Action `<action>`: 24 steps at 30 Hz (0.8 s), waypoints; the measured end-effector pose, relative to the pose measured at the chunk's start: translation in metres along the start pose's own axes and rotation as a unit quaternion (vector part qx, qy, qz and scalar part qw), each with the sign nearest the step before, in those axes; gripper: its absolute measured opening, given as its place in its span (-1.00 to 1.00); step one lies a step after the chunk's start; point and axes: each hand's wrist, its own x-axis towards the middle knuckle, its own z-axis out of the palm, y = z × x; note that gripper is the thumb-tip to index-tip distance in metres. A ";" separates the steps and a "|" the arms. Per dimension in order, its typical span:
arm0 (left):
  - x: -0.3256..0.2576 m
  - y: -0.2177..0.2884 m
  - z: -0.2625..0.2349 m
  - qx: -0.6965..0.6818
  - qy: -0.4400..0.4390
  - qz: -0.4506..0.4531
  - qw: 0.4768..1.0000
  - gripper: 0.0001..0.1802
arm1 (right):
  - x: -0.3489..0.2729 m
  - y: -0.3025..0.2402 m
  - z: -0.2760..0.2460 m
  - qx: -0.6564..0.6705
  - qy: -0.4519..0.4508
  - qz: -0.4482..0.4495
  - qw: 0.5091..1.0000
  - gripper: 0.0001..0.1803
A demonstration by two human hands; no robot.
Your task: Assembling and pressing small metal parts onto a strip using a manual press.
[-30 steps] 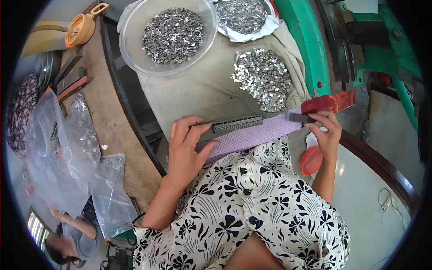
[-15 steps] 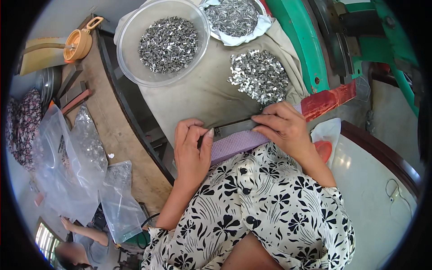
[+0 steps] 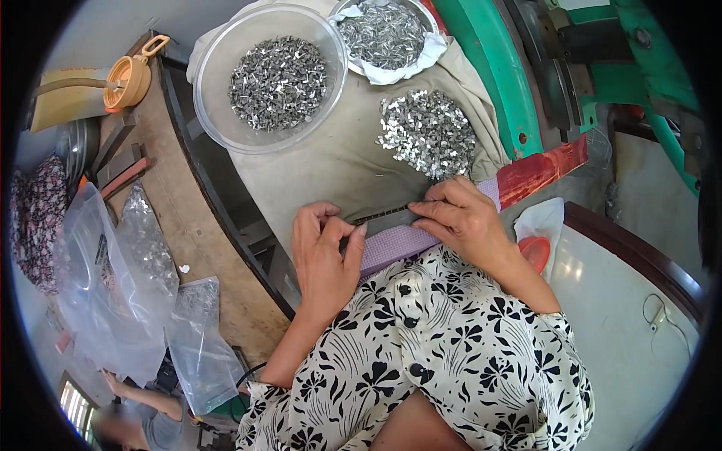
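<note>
- Both your hands, left hand (image 3: 325,252) and right hand (image 3: 460,218), pinch a narrow metal strip (image 3: 387,219) on the bench (image 3: 338,169).
- A loose pile of small metal pieces (image 3: 427,133) lies unsorted beyond; the clear bowl (image 3: 267,75) holds more.

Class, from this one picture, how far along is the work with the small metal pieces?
Done: a short row of pieces sits in the metal strip. In hand: the left hand steadies the strip's end, the right hand presses on it. Left: a loose pile on the cloth and a clear bowl of pieces.
</note>
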 end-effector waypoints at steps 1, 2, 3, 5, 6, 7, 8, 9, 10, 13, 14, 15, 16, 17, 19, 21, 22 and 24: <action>0.000 0.000 0.000 -0.001 0.001 0.001 1.000 -0.81 | -0.001 0.001 0.001 0.008 -0.001 0.002 1.000 -0.66; 0.001 0.001 -0.001 0.001 -0.002 -0.002 1.000 -0.81 | -0.002 0.002 0.000 0.015 -0.002 0.005 1.000 -0.64; 0.001 0.002 -0.002 0.003 -0.006 -0.004 1.000 -0.81 | -0.004 0.002 0.000 0.013 -0.001 0.004 1.000 -0.64; 0.001 0.001 -0.002 0.006 -0.008 -0.003 1.000 -0.82 | -0.008 0.003 -0.001 0.032 0.033 0.047 0.998 -0.61; 0.001 0.000 -0.002 0.010 -0.010 -0.003 1.000 -0.83 | -0.012 0.006 -0.001 0.025 0.031 0.059 0.997 -0.58; 0.001 -0.001 -0.002 0.010 -0.010 -0.002 1.000 -0.83 | -0.014 0.010 0.003 0.024 0.032 0.059 0.997 -0.58; 0.001 -0.001 -0.002 0.008 -0.002 0.002 1.000 -0.83 | -0.018 0.012 0.007 0.018 0.044 0.064 0.997 -0.59; 0.001 -0.001 -0.001 0.006 0.006 0.006 1.000 -0.82 | -0.022 0.015 0.009 0.013 0.057 0.068 0.996 -0.60; 0.001 -0.002 0.000 0.004 0.003 0.008 1.000 -0.82 | -0.024 0.016 0.010 0.011 0.058 0.071 0.996 -0.60; -0.003 -0.008 0.000 -0.001 0.012 0.048 0.999 -0.71 | -0.030 0.022 0.012 0.010 0.097 0.001 0.995 -0.63; -0.005 -0.010 0.000 -0.001 0.003 0.061 0.998 -0.69 | -0.032 0.024 0.013 0.009 0.099 0.001 0.995 -0.63; -0.006 -0.012 0.000 -0.001 -0.005 0.074 0.997 -0.66 | -0.033 0.026 0.014 0.030 0.100 -0.011 0.994 -0.63; -0.006 -0.012 0.000 -0.001 -0.005 0.076 0.997 -0.66 | -0.034 0.028 0.013 0.050 0.102 -0.023 0.993 -0.62; -0.007 -0.013 0.001 -0.002 -0.007 0.075 0.997 -0.66 | -0.034 0.028 0.014 0.050 0.103 -0.023 0.993 -0.62; -0.007 -0.013 0.000 -0.002 -0.008 0.075 0.997 -0.65 | -0.034 0.026 0.014 0.040 0.094 -0.019 0.995 -0.63; -0.005 -0.012 -0.002 -0.001 -0.034 0.090 0.995 -0.65 | -0.034 0.027 0.014 0.043 0.089 -0.021 0.995 -0.64; -0.005 -0.012 -0.003 -0.002 -0.033 0.091 0.995 -0.65 | -0.035 0.027 0.014 0.046 0.084 -0.023 0.995 -0.66; -0.003 -0.013 -0.004 0.044 -0.053 0.142 0.987 -0.66 | -0.036 0.026 0.013 0.038 0.078 -0.030 0.996 -0.67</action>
